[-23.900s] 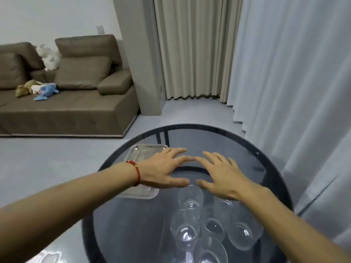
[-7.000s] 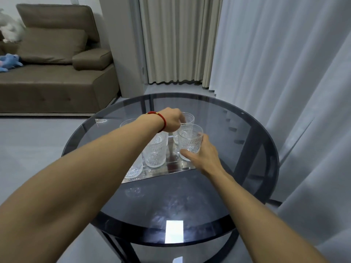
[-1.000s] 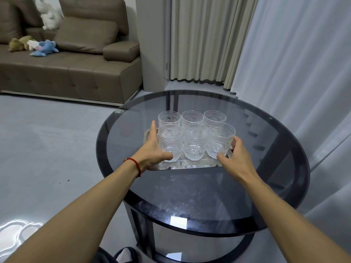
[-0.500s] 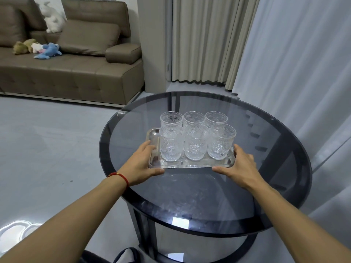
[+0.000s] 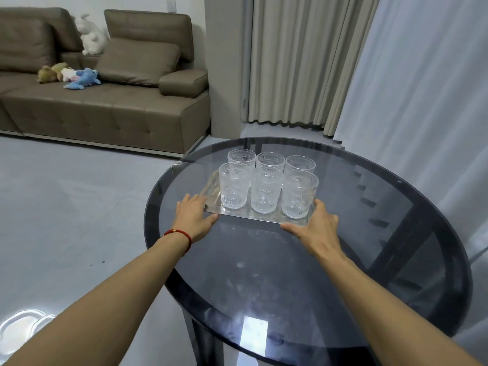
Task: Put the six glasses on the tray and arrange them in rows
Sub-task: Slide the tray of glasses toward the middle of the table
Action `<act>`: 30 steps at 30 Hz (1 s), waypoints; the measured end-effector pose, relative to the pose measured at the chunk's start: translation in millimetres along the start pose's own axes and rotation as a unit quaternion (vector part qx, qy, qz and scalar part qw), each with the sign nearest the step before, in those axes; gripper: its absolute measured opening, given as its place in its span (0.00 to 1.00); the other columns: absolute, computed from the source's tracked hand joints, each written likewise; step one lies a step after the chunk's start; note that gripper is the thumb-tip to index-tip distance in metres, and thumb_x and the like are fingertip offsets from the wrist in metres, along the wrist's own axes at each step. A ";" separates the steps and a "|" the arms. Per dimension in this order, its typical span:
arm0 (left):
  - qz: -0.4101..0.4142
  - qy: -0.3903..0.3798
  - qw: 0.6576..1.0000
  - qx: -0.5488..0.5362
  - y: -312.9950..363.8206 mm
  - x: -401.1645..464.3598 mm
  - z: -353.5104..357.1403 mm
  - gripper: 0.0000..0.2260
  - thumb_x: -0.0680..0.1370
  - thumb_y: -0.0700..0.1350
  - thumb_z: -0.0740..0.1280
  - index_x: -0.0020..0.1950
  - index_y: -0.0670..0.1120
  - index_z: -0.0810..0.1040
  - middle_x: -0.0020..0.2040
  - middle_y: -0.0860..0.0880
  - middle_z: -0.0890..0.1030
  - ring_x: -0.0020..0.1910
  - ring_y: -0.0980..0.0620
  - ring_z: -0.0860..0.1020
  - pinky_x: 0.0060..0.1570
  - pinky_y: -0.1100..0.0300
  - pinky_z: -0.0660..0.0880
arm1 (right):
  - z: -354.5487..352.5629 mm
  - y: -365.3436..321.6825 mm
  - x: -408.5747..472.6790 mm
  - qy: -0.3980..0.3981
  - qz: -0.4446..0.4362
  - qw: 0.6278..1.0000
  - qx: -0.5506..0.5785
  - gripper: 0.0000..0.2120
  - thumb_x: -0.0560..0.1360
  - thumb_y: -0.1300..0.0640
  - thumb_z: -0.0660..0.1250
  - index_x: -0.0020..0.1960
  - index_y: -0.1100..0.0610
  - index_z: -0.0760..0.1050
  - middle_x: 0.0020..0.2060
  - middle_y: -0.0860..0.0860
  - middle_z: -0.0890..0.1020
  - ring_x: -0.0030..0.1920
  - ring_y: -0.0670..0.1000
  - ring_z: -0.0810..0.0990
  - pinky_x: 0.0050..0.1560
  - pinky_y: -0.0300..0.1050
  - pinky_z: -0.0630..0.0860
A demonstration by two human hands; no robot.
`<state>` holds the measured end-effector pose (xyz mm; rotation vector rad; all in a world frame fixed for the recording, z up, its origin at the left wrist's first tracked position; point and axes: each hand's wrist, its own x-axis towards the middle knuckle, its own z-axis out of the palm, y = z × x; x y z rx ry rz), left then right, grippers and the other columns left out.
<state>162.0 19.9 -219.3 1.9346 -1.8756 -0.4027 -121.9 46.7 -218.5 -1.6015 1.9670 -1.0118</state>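
Six glasses (image 5: 264, 192) upright in two rows of three on tray (image 5: 211, 187), frame centre. Left hand (image 5: 194, 217) and right hand (image 5: 315, 224) flat, fingers spread, gripping nothing, touching tray's near corners.

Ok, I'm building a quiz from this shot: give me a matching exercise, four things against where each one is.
Things:
1. six glasses
2. left hand
3. right hand
4. blue plush toy

Places:
A. on the sofa
B. at the tray's near right corner
C. on the tray, in two rows
D. at the tray's near left corner

Pairs: 1-C, 2-D, 3-B, 4-A
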 end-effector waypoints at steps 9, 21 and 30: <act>-0.048 -0.004 0.997 -0.055 -13.1 67.8 -1.7 0.31 0.77 0.54 0.70 0.76 0.45 0.64 0.74 0.39 0.68 0.78 0.36 0.55 0.77 0.39 0.52 | 29.9 -20.7 71.8 -0.016 0.019 0.998 -0.054 0.53 0.63 0.38 0.80 0.76 0.59 0.58 0.68 0.60 0.74 0.70 0.63 0.67 0.70 0.55 0.63; -0.066 -0.015 0.998 0.006 -28.3 140.7 1.2 0.28 0.79 0.60 0.64 0.74 0.47 0.65 0.75 0.44 0.68 0.79 0.41 0.57 0.78 0.38 0.43 | 66.7 -28.9 141.8 0.008 0.036 0.989 -0.144 0.52 0.62 0.27 0.73 0.72 0.57 0.59 0.58 0.56 0.79 0.67 0.58 0.67 0.60 0.56 0.62; -0.047 0.039 0.961 -0.268 -21.9 94.2 -25.1 0.31 0.78 0.57 0.69 0.78 0.48 0.65 0.79 0.47 0.64 0.78 0.45 0.62 0.76 0.44 0.61 | 31.3 -20.4 102.4 -0.054 -0.044 0.996 -0.059 0.49 0.75 0.40 0.70 0.81 0.62 0.47 0.80 0.58 0.56 0.79 0.61 0.54 0.77 0.57 0.56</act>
